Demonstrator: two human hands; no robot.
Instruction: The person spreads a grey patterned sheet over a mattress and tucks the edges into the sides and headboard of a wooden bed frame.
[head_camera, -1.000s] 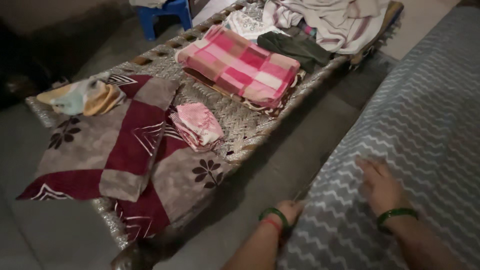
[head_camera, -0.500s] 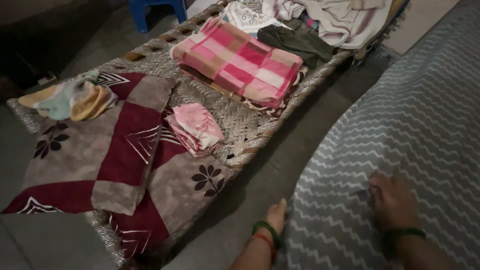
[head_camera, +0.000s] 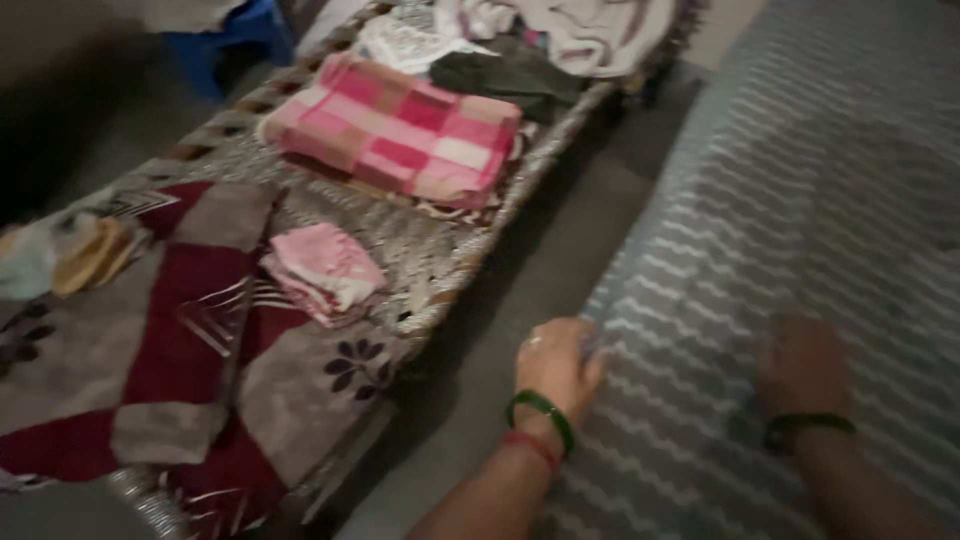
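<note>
A grey sheet with white zigzag stripes covers the right side of the view. My left hand, with a green and a red bangle at the wrist, grips the sheet's left edge. My right hand, wearing a green bangle, rests palm down on the sheet further right, its fingers blurred. A strip of bare floor separates the sheet from a woven cot.
On the cot lie a maroon and grey patterned blanket, a small folded pink cloth, a folded pink checked blanket, a dark garment and light clothes at the far end. A blue stool stands behind.
My left hand rose from beside the sheet and took hold of its edge. My right hand stayed on the sheet. The camera swung to the right, shifting the cot leftwards.
</note>
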